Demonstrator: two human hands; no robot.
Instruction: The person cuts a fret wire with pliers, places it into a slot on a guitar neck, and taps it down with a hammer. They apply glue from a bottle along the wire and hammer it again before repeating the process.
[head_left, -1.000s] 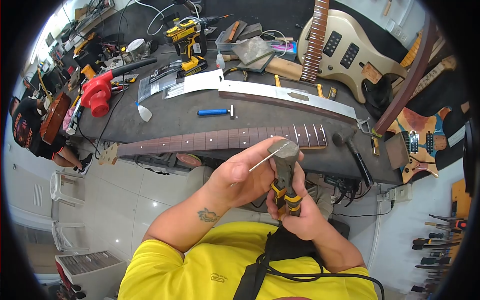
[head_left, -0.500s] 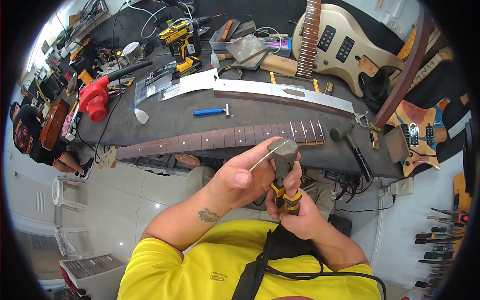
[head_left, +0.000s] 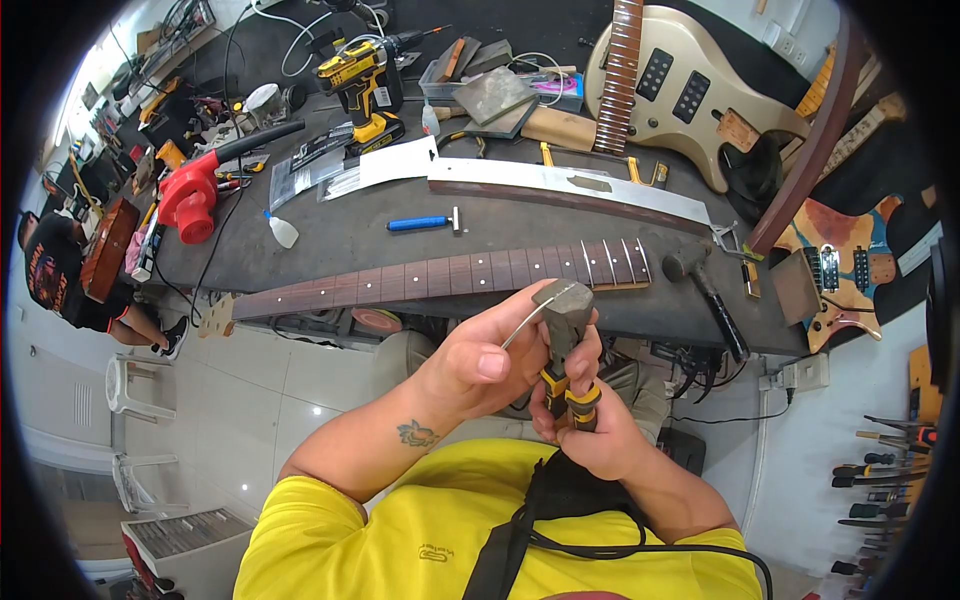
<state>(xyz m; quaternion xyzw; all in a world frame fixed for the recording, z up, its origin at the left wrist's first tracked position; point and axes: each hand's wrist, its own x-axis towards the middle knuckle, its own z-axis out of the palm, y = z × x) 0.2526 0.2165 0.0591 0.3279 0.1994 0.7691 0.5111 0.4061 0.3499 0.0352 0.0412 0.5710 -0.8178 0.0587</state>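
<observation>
In the head view, my right hand (head_left: 600, 430) is wrapped round the yellow-and-black handles of a pair of pliers (head_left: 568, 320), jaws pointing up. A thin piece of fret wire (head_left: 524, 326) sits at the jaws, its free end curving down to the left. My left hand (head_left: 485, 350) is closed around this wire, thumb at its lower end and fingers partly hidden behind the pliers' head. Beyond both hands, a guitar neck (head_left: 430, 279) with a dark fretboard lies along the bench's front edge; several bright frets show at its right end.
On the bench (head_left: 350, 245) lie a blue-handled tool (head_left: 420, 224), a hammer (head_left: 705, 300), a long metal-topped beam (head_left: 570, 190), a small glue bottle (head_left: 282, 231), a red blower (head_left: 190, 195) and a drill (head_left: 365, 95). Guitar bodies stand right. Another person (head_left: 60, 265) is at far left.
The wire's free end looks more curved than before. My left thumb and the pliers' head have shifted very slightly; my right hand keeps its grip on the handles.
</observation>
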